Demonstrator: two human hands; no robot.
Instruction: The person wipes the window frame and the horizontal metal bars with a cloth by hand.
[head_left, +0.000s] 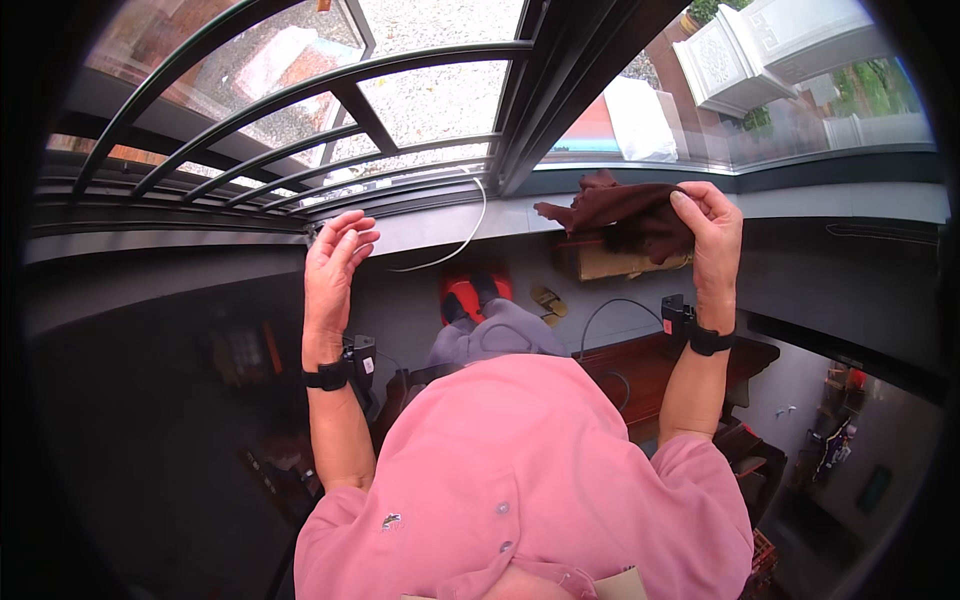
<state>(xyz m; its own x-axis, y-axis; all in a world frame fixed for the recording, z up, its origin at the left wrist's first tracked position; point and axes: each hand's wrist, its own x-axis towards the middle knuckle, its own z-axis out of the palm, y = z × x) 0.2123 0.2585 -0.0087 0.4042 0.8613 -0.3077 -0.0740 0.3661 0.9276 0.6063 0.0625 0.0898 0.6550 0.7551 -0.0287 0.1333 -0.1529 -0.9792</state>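
A dark maroon cloth (622, 214) hangs crumpled from my right hand (709, 225), pinched between thumb and fingers, just inside the window sill. My left hand (341, 251) is raised at the left with its fingers loosely curved and apart, holding nothing, near the lower corner of the barred window (330, 82). Between my hands a thin white cable (481, 214) loops down over the pale sill (420, 229). Both wrists wear black bands with small box-shaped devices on them.
Below the cloth a cardboard box (626, 262) lies on the floor beside a sandal (550, 300). A dark wooden bench or table (637, 382) stands at my right side. A glass pane (795, 135) meets the dark window frame (547, 90). Red footwear (469, 296) is on my feet.
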